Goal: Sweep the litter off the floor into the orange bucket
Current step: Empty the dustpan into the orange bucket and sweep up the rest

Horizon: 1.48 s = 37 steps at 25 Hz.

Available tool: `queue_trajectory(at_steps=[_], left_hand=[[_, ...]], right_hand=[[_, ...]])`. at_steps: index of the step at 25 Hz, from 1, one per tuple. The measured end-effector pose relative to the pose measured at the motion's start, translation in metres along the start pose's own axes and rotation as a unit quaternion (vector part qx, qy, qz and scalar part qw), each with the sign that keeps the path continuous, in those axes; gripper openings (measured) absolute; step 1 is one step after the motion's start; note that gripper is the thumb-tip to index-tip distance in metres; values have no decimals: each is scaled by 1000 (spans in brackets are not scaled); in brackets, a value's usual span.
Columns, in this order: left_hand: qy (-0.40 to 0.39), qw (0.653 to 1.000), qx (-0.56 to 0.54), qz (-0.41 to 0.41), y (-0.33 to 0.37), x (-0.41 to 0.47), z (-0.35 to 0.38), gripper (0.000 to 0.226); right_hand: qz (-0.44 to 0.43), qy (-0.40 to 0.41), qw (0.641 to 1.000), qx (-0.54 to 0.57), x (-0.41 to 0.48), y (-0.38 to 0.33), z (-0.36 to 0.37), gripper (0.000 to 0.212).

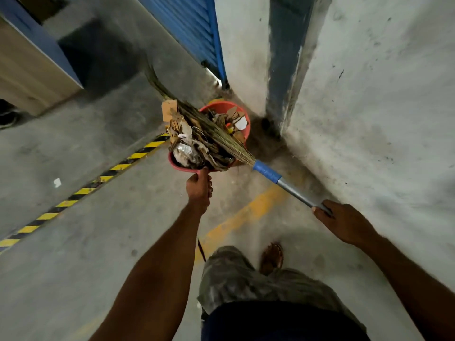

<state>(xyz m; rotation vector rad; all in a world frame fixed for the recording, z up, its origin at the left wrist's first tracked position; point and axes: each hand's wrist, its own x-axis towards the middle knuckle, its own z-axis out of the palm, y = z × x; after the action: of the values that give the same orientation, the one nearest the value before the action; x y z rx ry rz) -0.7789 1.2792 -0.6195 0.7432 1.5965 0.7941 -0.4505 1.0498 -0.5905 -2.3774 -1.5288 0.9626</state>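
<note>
left hand [199,187] fingers clenched on red dustpan [183,167] handle | litter [194,143] heaped in pan (broom [267,171] bristles across it) | right hand [342,223] fingers grasping broom shaft | orange bucket [222,105] just beyond pan, by far wall

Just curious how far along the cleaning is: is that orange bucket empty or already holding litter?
Holding litter: cardboard scraps and a white piece show inside the orange bucket. How full, cannot tell.
</note>
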Motion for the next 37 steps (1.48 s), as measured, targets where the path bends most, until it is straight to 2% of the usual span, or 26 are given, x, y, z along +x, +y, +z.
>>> queue_trajectory(at_steps=[6, 12, 15, 18, 21, 23, 27, 30, 34, 36, 37], left_hand=[[-10, 998, 45, -41, 6, 137, 52, 33], [-15, 991, 87, -105, -22, 278, 98, 34], [-24, 980, 119, -160, -29, 331, 117, 34], [-43, 957, 159, -238, -19, 369, 133, 32], [-60, 930, 178, -316, 11, 383, 145, 21], [-73, 917, 207, -334, 29, 382, 146, 12], [-73, 918, 213, -326, 56, 366, 145, 21], [-76, 911, 236, -330, 73, 357, 144, 13], [-78, 907, 263, -320, 88, 356, 143, 16], [-73, 914, 248, -312, 93, 344, 138, 1], [-69, 921, 235, -302, 94, 338, 134, 9]], right_hand=[[45, -8, 999, -17, 120, -11, 27, 40], [61, 17, 996, -64, 231, -13, 77, 41], [90, 21, 992, -84, 262, -18, 90, 50], [70, 47, 987, -136, 269, -19, 89, 60], [75, 77, 983, -148, 262, -26, 76, 52], [86, 99, 979, -152, 258, -33, 65, 47], [90, 107, 974, -180, 253, -45, 47, 47], [89, 103, 973, -185, 247, -55, 36, 46], [91, 109, 974, -177, 234, -65, 29, 48], [88, 111, 975, -172, 227, -69, 29, 50], [86, 112, 975, -173, 222, -71, 28, 50]])
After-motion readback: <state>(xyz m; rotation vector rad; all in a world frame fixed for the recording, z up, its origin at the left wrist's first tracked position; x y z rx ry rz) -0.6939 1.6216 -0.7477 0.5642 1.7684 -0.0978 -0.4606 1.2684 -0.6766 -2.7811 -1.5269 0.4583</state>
